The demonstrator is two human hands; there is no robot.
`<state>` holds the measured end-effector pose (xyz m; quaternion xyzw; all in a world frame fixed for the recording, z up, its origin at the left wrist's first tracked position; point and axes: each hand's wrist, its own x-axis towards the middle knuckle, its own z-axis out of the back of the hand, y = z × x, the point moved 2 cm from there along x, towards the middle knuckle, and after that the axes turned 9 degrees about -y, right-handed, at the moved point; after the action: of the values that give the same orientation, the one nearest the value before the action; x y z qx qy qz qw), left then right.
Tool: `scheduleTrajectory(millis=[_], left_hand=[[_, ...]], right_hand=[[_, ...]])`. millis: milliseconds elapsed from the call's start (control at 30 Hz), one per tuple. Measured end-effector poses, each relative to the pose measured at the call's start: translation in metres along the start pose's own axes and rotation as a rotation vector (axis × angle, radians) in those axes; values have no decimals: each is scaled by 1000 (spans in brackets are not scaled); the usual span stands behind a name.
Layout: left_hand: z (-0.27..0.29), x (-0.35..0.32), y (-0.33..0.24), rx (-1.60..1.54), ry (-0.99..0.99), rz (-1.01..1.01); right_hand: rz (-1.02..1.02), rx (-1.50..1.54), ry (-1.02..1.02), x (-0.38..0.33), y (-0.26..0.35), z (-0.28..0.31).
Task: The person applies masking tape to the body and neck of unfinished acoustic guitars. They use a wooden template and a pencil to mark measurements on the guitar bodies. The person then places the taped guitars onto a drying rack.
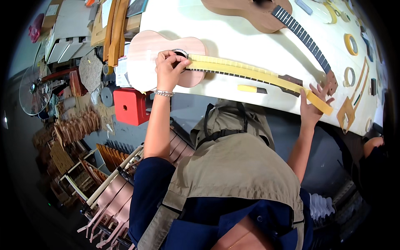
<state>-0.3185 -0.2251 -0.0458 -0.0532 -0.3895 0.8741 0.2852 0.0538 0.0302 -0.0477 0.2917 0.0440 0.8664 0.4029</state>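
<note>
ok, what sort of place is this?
Likely a workshop making small guitars or ukuleles: a pale, bare-wood instrument with yellow tape along its neck, a darker instrument beyond it, and rows of similar wooden pieces at left.

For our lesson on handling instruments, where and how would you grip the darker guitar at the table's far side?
Probably around mid-neck, from the person's near right: the darker guitar's neck is narrow and slants that way, while its body is broad. The neck's offset shadow suggests finger room underneath.

A pale, guitar-shaped instrument (143, 58) lies upper centre, neck (233, 76) slanting rightward, with yellow tape (237, 68) stretched along it to a roll (321, 103) at right.
</note>
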Motion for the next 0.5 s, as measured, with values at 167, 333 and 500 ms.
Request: scheduleTrajectory(millis=[167,333,500], left_hand=[[0,2,5,-10,52,53],[3,-1,-5,109,-9,-53],[2,-10,-8,125,-235,-126]], right_hand=[[-162,101,30,6,10,2],[-159,131,78,1,10,-4],[-627,660,16,-5,8,-10]])
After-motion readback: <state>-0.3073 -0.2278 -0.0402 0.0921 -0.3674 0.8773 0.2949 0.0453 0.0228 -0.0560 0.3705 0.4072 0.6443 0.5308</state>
